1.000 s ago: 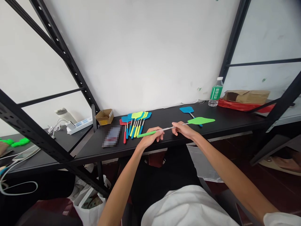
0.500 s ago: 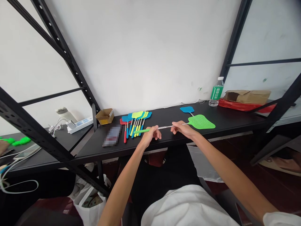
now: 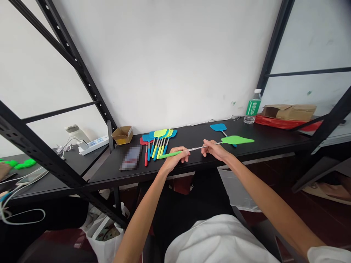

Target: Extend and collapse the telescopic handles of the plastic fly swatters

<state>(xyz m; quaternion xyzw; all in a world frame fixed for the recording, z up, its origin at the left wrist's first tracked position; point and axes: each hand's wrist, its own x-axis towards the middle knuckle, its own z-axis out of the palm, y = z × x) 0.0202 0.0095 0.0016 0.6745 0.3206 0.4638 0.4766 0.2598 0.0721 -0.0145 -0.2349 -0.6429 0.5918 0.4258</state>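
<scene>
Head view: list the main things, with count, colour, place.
Desk: 1, black, across centre
Held swatter: 1, green, over desk, centre
Bunched swatters: several, red, blue, yellow, on desk, left of centre
Lone swatter: 1, blue, partly behind held swatter
Carton: 1, brown, desk's back left
Pixelated item: 1, greyish, desk's front left
Bottle: 1, clear, desk's back right
Box: 1, brown, on red wrap, right
Power strip: 1, white, left
Carrier bag: 1, white, below, left
Frame posts: several, black, both sides
Left hand: 1, bare, holding held swatter
Right hand: 1, bare, on shaft
</scene>
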